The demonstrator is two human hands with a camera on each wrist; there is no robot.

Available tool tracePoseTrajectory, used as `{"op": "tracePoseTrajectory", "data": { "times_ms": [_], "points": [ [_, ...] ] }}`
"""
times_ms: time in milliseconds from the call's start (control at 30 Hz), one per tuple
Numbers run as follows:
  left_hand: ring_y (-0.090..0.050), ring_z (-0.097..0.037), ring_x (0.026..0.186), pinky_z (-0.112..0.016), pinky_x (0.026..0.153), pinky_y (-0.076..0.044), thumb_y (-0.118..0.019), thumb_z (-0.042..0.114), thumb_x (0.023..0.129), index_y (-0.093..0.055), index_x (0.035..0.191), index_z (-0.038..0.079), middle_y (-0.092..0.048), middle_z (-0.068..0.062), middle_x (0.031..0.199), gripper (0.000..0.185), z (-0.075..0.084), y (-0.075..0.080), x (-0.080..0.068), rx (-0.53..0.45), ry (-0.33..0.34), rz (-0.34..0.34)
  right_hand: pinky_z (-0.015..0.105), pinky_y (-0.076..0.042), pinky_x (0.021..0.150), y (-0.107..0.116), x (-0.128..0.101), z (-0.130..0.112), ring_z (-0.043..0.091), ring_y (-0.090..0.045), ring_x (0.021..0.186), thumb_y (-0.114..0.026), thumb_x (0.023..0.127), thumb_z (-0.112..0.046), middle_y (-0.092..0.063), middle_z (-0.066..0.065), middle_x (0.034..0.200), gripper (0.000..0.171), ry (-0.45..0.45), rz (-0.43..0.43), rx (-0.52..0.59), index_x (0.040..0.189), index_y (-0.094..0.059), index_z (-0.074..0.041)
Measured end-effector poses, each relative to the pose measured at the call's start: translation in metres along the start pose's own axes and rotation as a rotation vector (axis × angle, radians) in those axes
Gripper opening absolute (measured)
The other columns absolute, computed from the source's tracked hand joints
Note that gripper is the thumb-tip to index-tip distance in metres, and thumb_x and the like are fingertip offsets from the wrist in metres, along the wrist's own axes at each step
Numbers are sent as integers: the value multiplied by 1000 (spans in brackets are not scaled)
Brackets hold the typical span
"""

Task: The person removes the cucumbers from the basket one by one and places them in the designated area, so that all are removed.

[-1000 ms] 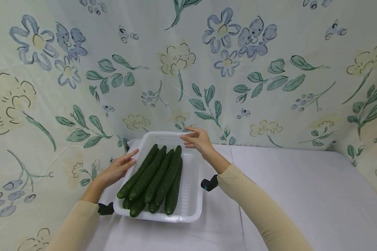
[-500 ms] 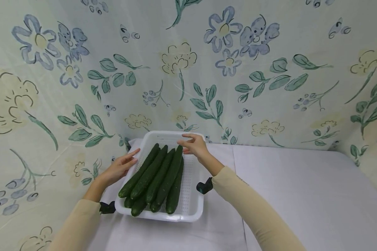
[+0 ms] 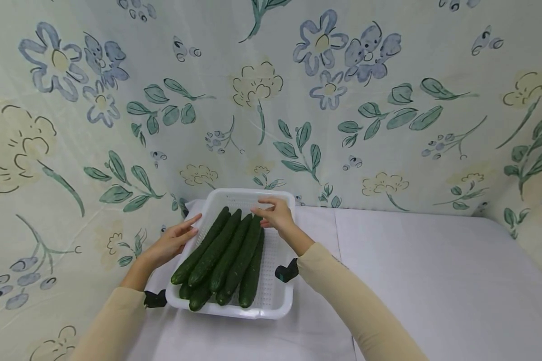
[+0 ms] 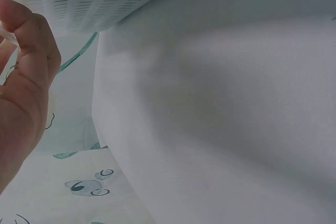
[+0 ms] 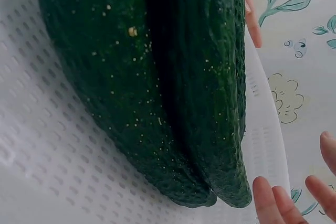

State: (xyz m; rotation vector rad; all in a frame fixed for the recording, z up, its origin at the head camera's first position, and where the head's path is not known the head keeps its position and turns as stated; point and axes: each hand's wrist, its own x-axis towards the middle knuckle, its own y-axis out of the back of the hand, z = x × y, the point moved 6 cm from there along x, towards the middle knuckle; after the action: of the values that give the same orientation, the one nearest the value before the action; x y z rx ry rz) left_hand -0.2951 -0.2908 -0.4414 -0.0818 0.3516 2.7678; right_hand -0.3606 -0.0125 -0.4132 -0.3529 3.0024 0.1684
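Note:
Several dark green cucumbers [image 3: 230, 253] lie lengthwise in a white perforated plastic basket [image 3: 273, 314], some stacked on others. My left hand [image 3: 169, 245] holds the basket's left rim, its fingertips over the edge; in the left wrist view that hand [image 4: 29, 82] has a bit of white rim between thumb and fingers. My right hand [image 3: 277, 215] hovers at the far end of the cucumbers with fingers spread. In the right wrist view, its fingertips [image 5: 269, 200] are right beside the tip of one cucumber [image 5: 210, 77], holding nothing.
The basket sits over a white-covered table [image 3: 415, 271], whose surface runs on to the right. A floral curtain [image 3: 262, 125] hangs close behind the basket and at its left. Black wrist cameras [image 3: 286, 271] are strapped below both hands.
My right hand has come from the basket's far right rim inward and toward me, over the cucumber tips. The left hand, basket and cucumbers have stayed in place.

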Motion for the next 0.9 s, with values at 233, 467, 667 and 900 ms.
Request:
{"op": "tracePoseTrajectory", "data": {
  "times_ms": [233,467,667,900],
  "points": [
    [-46,-11,72,-25,56,-43,-43,27,98,-24,147,24,-45,-15,105,52,-11,4,5,13,-4,11,45,-51,74,-5,-4,10,41,-59,89,-73,80,-21,-56,20,106,49,-88,6,-29,125,-57,-11],
    [-45,-10,70,-25,56,-43,-45,30,98,-25,146,26,-44,-10,96,53,-13,6,6,23,-1,20,46,-50,77,-11,-10,16,37,-60,90,-73,80,-21,-50,23,123,51,-153,-17,-64,127,-56,-12],
    [-37,-9,55,-26,51,-39,-45,30,97,-27,146,26,-39,-4,79,52,-14,7,6,29,4,31,45,-50,77,-15,-11,21,36,-61,90,-75,78,-18,-42,23,134,57,-176,-40,-57,130,-53,-11],
    [-34,-10,51,-28,49,-37,-45,29,97,-27,146,26,-37,-4,75,52,-16,7,6,31,3,29,48,-49,79,-20,-13,28,38,-62,86,-75,77,-13,-24,22,145,60,-215,-77,-30,132,-50,-10]
  ]
}}
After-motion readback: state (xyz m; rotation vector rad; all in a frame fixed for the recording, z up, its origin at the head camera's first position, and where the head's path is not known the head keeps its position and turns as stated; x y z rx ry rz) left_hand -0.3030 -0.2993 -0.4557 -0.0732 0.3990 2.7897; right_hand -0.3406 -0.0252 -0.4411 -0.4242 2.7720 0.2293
